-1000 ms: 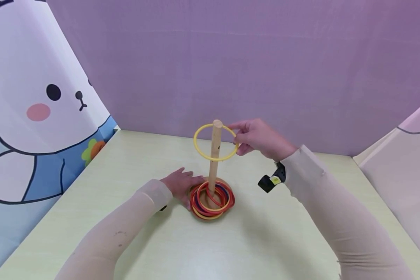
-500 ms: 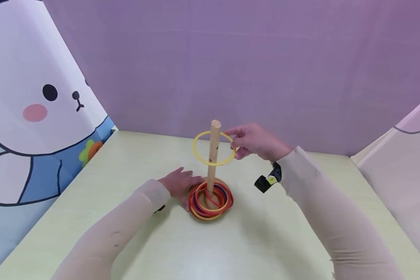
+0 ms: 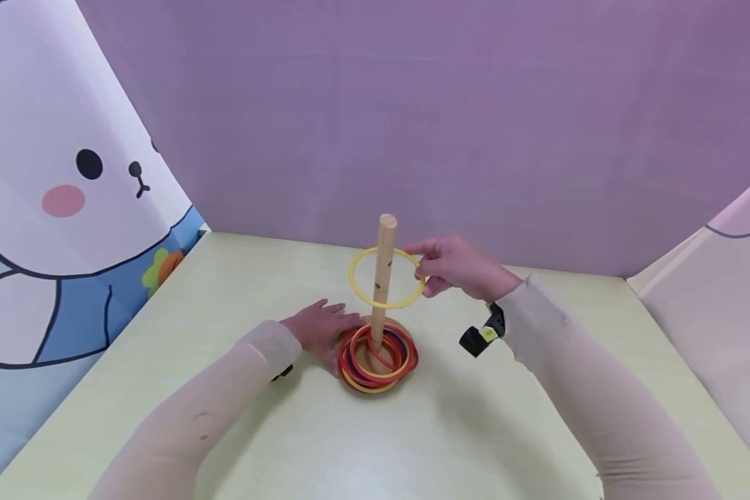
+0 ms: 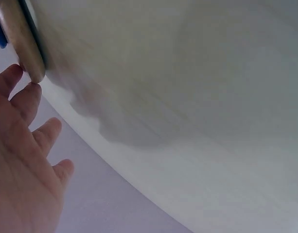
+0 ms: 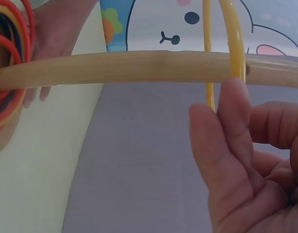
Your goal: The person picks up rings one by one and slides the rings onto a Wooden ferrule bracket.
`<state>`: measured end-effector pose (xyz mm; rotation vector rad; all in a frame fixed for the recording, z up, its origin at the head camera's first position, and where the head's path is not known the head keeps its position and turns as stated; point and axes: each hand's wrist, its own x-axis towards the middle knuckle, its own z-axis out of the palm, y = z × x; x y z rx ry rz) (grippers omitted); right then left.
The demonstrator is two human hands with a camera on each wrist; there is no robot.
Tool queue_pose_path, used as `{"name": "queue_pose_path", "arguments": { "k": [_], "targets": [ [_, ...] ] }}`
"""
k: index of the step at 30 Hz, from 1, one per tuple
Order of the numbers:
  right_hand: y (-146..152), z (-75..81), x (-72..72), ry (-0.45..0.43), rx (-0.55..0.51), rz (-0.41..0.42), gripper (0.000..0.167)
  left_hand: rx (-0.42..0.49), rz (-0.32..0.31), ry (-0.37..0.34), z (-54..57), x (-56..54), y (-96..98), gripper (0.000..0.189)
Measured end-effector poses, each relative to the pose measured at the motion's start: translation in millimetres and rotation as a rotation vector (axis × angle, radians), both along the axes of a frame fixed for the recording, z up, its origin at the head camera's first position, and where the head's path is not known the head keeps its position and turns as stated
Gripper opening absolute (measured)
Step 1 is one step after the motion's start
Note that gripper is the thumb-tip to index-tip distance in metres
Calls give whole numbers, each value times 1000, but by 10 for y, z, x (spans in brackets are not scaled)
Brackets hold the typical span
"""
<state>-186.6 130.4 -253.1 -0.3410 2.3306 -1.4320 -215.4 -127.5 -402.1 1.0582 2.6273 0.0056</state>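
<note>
An upright wooden peg (image 3: 384,267) rises from a round wooden base (image 4: 25,41). Around its foot lies a loose pile of red, yellow and dark blue rings (image 3: 350,357). My right hand (image 3: 462,267) pinches the right side of a yellow ring (image 5: 235,43), which hangs level around the peg, well below its top and above the pile. In the right wrist view the peg (image 5: 139,67) passes through that ring. My left hand (image 3: 320,330) lies at the left of the base with fingers spread; the left wrist view has fingertips touching the base's edge.
Everything stands on a pale tabletop (image 3: 275,430). A purple backdrop (image 3: 412,125) closes off the far side, and a cartoon-printed panel (image 3: 31,139) borders the left. Along the right runs a pale panel (image 3: 719,292). A black wrist camera (image 3: 475,340) hangs under my right wrist.
My right hand has lowered the yellow ring from near the peg's top to partway down. The left hand stays at the base. The view has shifted slightly.
</note>
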Motion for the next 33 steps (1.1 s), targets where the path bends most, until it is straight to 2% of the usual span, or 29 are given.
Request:
{"name": "queue_pose_path", "arguments": {
  "k": [12,17,22,29,33],
  "targets": [
    [12,-295,33,-6,-69,-13,46,15,-21,6,13,1,-18,99],
    [16,-435,58,-10,-82,-29,47,33,-37,4,9,-3,-29,104],
    [25,-589,50,-16,-90,-34,48,28,-53,37,-25,-11,-35,106],
    [37,-811,19,-29,-137,-50,48,32,-34,34,-61,-30,-34,104],
    [49,-899,17,-43,-154,-56,48,0,-22,38,-54,-37,-19,105]
  ]
}}
